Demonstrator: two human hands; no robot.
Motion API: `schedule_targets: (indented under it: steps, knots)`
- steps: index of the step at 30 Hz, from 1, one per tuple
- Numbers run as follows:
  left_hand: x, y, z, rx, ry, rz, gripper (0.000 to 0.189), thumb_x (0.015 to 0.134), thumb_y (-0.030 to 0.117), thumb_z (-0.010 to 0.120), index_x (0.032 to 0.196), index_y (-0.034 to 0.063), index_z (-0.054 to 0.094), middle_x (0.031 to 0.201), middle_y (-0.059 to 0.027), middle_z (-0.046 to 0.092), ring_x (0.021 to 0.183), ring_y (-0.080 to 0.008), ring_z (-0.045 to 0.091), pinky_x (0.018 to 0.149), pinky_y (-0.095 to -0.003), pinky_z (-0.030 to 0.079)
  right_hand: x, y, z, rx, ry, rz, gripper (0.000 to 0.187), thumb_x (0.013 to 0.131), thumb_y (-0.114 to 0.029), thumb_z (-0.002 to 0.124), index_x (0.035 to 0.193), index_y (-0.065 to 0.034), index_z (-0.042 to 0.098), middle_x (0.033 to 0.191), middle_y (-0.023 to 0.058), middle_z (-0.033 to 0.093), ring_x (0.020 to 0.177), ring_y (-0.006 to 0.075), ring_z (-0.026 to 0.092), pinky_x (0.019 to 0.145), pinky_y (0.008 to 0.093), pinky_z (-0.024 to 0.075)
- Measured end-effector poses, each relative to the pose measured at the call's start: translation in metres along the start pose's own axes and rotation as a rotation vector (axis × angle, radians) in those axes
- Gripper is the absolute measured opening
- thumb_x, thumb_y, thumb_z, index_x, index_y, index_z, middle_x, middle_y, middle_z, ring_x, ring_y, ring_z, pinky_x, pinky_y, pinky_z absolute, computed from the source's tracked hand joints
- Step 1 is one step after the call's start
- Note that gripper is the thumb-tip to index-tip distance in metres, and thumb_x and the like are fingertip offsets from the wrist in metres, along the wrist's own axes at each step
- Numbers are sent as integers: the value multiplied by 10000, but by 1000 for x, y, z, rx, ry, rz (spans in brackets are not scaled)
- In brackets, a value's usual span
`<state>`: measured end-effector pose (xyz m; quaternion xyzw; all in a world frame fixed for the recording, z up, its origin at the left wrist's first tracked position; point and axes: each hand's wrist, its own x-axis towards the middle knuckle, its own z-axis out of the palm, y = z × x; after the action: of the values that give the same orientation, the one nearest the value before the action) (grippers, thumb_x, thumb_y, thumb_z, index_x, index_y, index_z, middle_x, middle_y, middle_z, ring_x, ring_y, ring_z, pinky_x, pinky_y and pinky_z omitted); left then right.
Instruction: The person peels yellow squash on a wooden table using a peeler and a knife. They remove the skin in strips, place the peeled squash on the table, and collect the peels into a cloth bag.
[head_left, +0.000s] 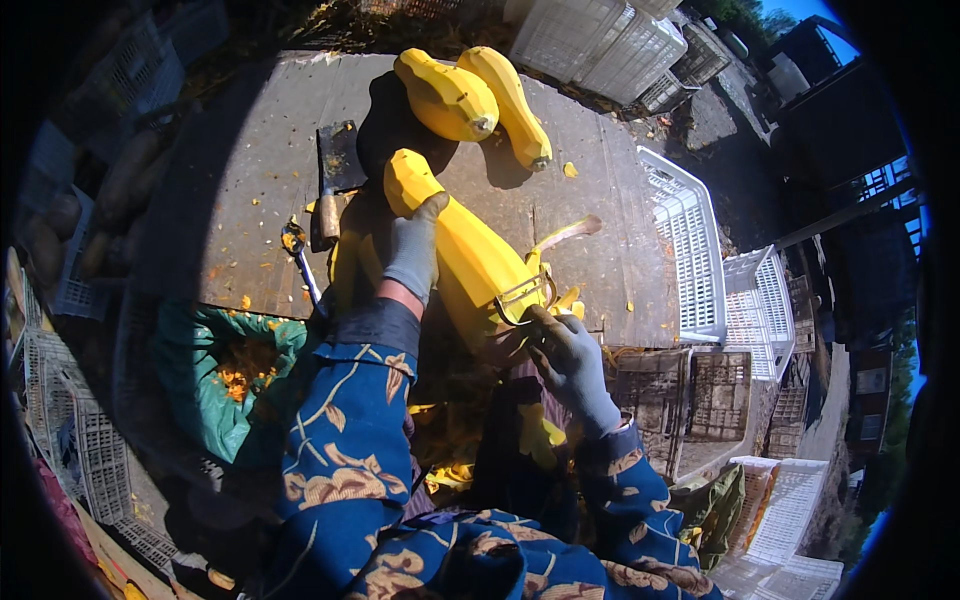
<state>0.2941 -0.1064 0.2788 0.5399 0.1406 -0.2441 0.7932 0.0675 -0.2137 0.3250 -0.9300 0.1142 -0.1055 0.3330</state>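
A long yellow squash (472, 251), its skin pared in flat facets, lies aslant with its lower end towards me. My left hand (412, 244), in a grey-coated glove, grips its left side near the upper end. In my gloved right hand (566, 352) is a peeler with a wide metal frame (525, 296), set against the squash's lower part. A strip of peel (559, 236) curls up beyond the peeler. Two more pared squashes (450, 97) rest at the far side of the wooden board (600, 202).
Left of the squash lie a cleaver (341, 157) with a wooden handle and a dirty spoon (304, 262). A green sack (214, 405) holding orange pulp stands at the near left. White plastic crates (694, 247) line the right side. Peelings (450, 476) lie below my hands.
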Motion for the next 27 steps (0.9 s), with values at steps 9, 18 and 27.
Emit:
schedule_targets:
  steps: [9, 18, 27]
  knots:
    - [-1, 0, -3, -3, -6, 11, 645, 752, 390, 778, 1169, -60, 578, 1058, -159, 639, 910, -264, 631, 835, -367, 511, -95, 27, 0, -16, -26, 213, 421, 821, -113, 678, 1234, -56, 617, 998, 185, 617, 889, 337, 640, 770, 356, 519]
    - [4, -11, 7, -9, -27, -16, 617, 765, 375, 773, 1168, -50, 579, 1057, -157, 640, 899, -258, 635, 820, -370, 517, -34, 10, -13, 90, 66, 133, 405, 846, -65, 663, 1243, -15, 601, 1026, 174, 619, 894, 282, 657, 776, 312, 518]
    - [2, -5, -1, 5, 13, 11, 626, 765, 376, 775, 1175, -50, 571, 1055, -157, 638, 900, -258, 635, 822, -367, 517, -91, 27, 4, 90, 2, 258, 397, 833, -95, 670, 1222, -29, 626, 995, 167, 638, 865, 260, 649, 769, 308, 503]
